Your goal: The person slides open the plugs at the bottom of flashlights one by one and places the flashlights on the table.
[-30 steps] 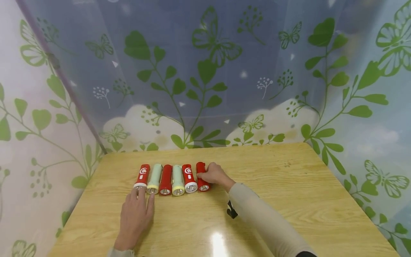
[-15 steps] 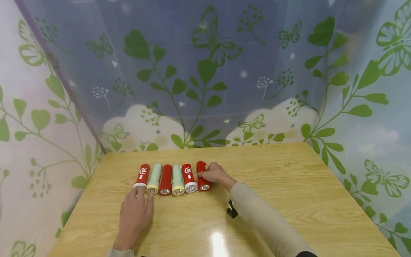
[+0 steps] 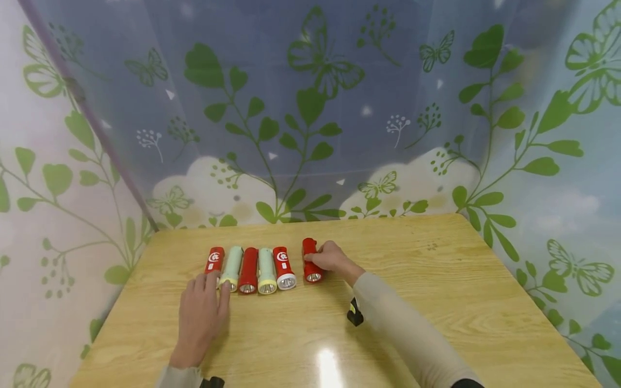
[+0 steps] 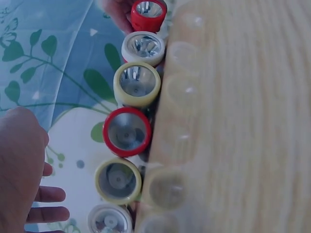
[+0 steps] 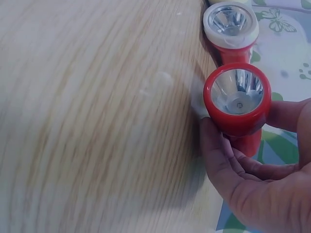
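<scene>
In the head view my right hand [image 3: 335, 257] holds a plain red flashlight [image 3: 309, 246], a gap away from the right end of a row. The right wrist view has the thumb on one side of that flashlight [image 5: 237, 124] and fingers curled round the other. From right to left the row has a red flashlight with a white rim [image 3: 283, 264], a pale green one [image 3: 266, 264], a plain red one [image 3: 249, 264], another pale green one [image 3: 234, 262] and another red-and-white one [image 3: 215, 257]. My left hand [image 3: 200, 307], fingers extended, covers the front of the leftmost; contact is unclear.
The flashlights lie on a wood-grain table [image 3: 412, 280], lenses facing the near side. A curtain [image 3: 368, 134] printed with leaves and butterflies stands behind the table and along both sides. A bright reflection shows near the front edge.
My right hand has moved the plain red flashlight right and slightly towards the back, widening its gap from the row. My left hand has shifted slightly, now covering more of the leftmost flashlight's front.
</scene>
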`<action>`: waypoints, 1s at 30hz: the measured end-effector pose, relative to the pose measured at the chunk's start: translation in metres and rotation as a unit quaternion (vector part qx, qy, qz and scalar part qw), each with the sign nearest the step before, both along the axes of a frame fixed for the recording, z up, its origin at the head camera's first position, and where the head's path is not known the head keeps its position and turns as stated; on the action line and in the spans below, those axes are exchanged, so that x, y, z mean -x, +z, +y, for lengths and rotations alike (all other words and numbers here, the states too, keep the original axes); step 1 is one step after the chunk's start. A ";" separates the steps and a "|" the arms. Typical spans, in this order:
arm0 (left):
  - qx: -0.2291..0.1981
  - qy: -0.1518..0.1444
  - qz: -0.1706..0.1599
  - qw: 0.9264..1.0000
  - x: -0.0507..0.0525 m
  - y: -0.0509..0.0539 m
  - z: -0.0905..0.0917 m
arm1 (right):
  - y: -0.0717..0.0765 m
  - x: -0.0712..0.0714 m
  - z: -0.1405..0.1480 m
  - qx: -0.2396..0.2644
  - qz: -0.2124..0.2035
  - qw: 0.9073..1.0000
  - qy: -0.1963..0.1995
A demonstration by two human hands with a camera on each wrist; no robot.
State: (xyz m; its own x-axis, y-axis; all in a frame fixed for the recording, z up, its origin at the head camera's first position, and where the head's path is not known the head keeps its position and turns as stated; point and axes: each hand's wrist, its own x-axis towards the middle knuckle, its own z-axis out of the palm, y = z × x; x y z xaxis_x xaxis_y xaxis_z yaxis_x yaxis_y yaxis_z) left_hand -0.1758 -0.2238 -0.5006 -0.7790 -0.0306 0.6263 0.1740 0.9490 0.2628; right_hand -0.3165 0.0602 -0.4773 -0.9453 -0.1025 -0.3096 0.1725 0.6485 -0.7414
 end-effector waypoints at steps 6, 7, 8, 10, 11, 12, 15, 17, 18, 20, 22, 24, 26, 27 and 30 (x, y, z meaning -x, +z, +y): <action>-0.015 -0.023 0.002 1.000 0.007 0.004 0.008 | -0.002 0.001 0.008 0.024 -0.003 1.000 -0.005; -0.018 -0.029 0.004 0.999 0.008 0.005 0.010 | -0.003 0.000 0.009 0.027 -0.003 1.000 -0.004; -0.021 -0.035 0.007 0.999 0.010 0.006 0.012 | -0.003 0.000 0.010 0.031 -0.003 1.000 -0.004; -0.019 -0.047 0.018 0.999 0.013 0.008 0.015 | -0.006 0.000 0.014 0.040 -0.002 0.999 -0.006; -0.015 -0.052 0.025 0.998 0.015 0.010 0.017 | -0.007 0.001 0.015 0.042 -0.001 0.999 -0.006; -0.013 -0.056 0.030 0.998 0.018 0.012 0.019 | -0.008 0.001 0.017 0.043 0.001 0.999 -0.008; -0.007 -0.065 0.042 0.997 0.025 0.017 0.024 | -0.009 0.001 0.022 0.051 0.008 0.999 -0.013; -0.009 -0.071 0.040 0.997 0.028 0.019 0.028 | -0.009 0.000 0.024 0.057 0.010 0.998 -0.015; -0.011 -0.073 0.037 0.997 0.029 0.021 0.030 | -0.008 0.000 0.026 0.061 0.010 0.998 -0.016; -0.015 -0.077 0.026 0.997 0.032 0.023 0.034 | -0.007 -0.001 0.028 0.075 0.008 0.997 -0.020; -0.020 -0.082 0.011 0.996 0.034 0.024 0.038 | -0.006 -0.002 0.032 0.087 0.006 0.996 -0.019; -0.024 -0.088 -0.001 0.996 0.036 0.026 0.043 | -0.004 -0.002 0.035 0.089 0.007 0.996 -0.017; -0.028 -0.093 -0.010 0.995 0.038 0.028 0.047 | -0.001 -0.002 0.039 0.082 0.013 0.996 -0.014; -0.029 -0.097 -0.012 0.995 0.039 0.029 0.049 | 0.000 -0.002 0.040 0.078 0.016 0.997 -0.012; -0.031 -0.108 -0.011 0.994 0.043 0.034 0.056 | 0.005 -0.001 0.045 0.067 0.023 0.997 -0.009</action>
State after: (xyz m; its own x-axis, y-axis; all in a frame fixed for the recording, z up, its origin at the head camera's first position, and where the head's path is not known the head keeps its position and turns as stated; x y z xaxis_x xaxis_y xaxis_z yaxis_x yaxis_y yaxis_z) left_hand -0.2189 -0.1678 -0.4670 -0.7848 0.1001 0.6117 0.3648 0.8724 0.3253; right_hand -0.3152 0.1051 -0.4722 -0.9606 -0.1221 -0.2496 0.1467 0.5401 -0.8287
